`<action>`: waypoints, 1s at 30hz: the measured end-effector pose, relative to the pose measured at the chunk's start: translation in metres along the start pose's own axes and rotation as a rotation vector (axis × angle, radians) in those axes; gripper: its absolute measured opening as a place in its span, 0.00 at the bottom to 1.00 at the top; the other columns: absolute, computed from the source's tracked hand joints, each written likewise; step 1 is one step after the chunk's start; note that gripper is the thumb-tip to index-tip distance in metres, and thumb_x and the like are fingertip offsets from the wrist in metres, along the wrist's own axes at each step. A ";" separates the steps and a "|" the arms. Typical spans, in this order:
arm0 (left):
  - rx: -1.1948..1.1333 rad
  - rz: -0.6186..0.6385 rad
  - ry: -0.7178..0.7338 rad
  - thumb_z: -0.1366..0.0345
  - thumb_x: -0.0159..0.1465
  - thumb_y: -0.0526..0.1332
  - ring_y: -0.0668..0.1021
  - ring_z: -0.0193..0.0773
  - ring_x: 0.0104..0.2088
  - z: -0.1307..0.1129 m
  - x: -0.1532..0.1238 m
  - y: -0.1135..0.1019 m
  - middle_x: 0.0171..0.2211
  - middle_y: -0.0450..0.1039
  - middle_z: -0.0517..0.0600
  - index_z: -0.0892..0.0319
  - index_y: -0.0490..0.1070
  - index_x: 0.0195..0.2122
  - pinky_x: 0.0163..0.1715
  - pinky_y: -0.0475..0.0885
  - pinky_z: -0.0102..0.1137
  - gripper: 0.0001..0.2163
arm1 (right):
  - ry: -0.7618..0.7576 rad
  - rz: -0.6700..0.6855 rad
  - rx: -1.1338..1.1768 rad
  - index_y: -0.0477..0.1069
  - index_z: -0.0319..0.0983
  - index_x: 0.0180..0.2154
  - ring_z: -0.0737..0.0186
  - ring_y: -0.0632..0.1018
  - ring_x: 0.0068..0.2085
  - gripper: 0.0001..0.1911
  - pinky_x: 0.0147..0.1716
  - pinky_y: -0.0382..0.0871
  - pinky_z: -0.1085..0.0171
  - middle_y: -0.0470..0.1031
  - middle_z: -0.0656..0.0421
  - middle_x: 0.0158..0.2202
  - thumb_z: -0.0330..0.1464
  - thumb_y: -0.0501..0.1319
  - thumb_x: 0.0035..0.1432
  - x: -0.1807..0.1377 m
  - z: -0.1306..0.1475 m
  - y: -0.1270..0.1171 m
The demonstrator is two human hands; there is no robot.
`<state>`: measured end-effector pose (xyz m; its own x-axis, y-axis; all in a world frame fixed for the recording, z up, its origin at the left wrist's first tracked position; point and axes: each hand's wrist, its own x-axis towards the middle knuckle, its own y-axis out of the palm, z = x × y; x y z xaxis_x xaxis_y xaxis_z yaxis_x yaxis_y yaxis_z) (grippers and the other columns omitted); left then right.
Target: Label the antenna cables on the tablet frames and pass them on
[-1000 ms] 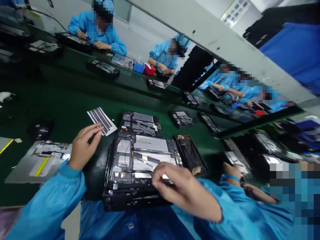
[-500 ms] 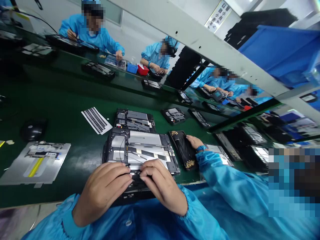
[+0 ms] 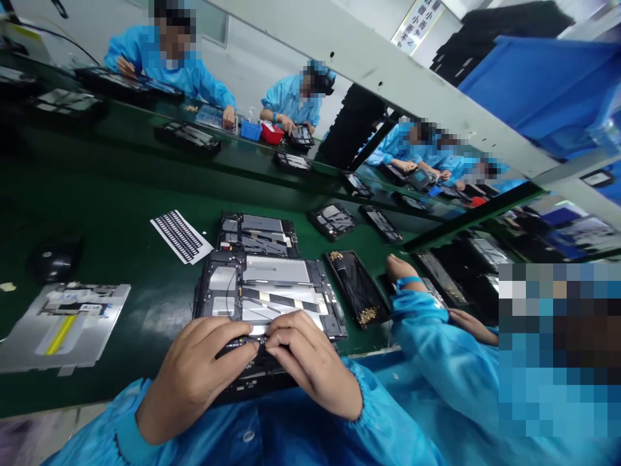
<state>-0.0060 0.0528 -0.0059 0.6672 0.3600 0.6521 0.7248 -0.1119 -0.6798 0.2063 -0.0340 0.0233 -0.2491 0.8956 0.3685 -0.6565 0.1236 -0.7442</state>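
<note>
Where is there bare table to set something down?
Bare green table shows between the silver panel and the stack, and behind the white sheet. It's crowded right of the stack: wire tray close by, a co-worker's hand just past it. The left hand and right hand occupy the stack's near edge.

The left hand [image 3: 191, 369] and right hand [image 3: 315, 366] hid part of the near edge of an opened device [image 3: 277, 270], and anything held between them was too small to identify. A metal panel [image 3: 92, 340] ran out of frame at left, a blue bin [image 3: 543, 84] at right. The top of a sign [image 3: 420, 26] was cut off, while heavy pixelation masked much of a co-worker [image 3: 436, 362] at right.
</note>
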 end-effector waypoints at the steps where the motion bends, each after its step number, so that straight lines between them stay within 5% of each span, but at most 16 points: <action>1: -0.002 -0.004 -0.001 0.74 0.69 0.58 0.74 0.44 0.47 0.000 0.000 0.000 0.47 0.75 0.54 0.60 0.75 0.46 0.45 0.68 0.39 0.08 | 0.001 -0.002 -0.001 0.68 0.37 0.46 0.59 0.73 0.46 0.05 0.46 0.71 0.60 0.73 0.53 0.44 0.26 0.58 0.69 0.000 0.000 0.000; 21: -0.034 0.006 -0.034 0.72 0.70 0.57 0.75 0.43 0.49 0.004 -0.003 0.001 0.48 0.76 0.53 0.57 0.76 0.46 0.48 0.69 0.38 0.09 | -0.001 -0.069 0.077 0.70 0.37 0.49 0.58 0.77 0.50 0.11 0.47 0.76 0.58 0.76 0.50 0.48 0.22 0.61 0.66 -0.011 -0.005 -0.004; 30: -0.047 0.006 -0.043 0.73 0.71 0.56 0.75 0.42 0.49 0.004 -0.002 0.003 0.48 0.76 0.52 0.56 0.76 0.46 0.50 0.69 0.38 0.10 | -0.171 -0.088 -0.109 0.74 0.32 0.51 0.54 0.80 0.45 0.14 0.42 0.80 0.57 0.80 0.46 0.45 0.23 0.63 0.63 -0.008 -0.010 0.002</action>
<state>-0.0059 0.0557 -0.0103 0.6644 0.3983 0.6325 0.7287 -0.1570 -0.6666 0.2145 -0.0363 0.0134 -0.3179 0.7948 0.5169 -0.6022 0.2518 -0.7576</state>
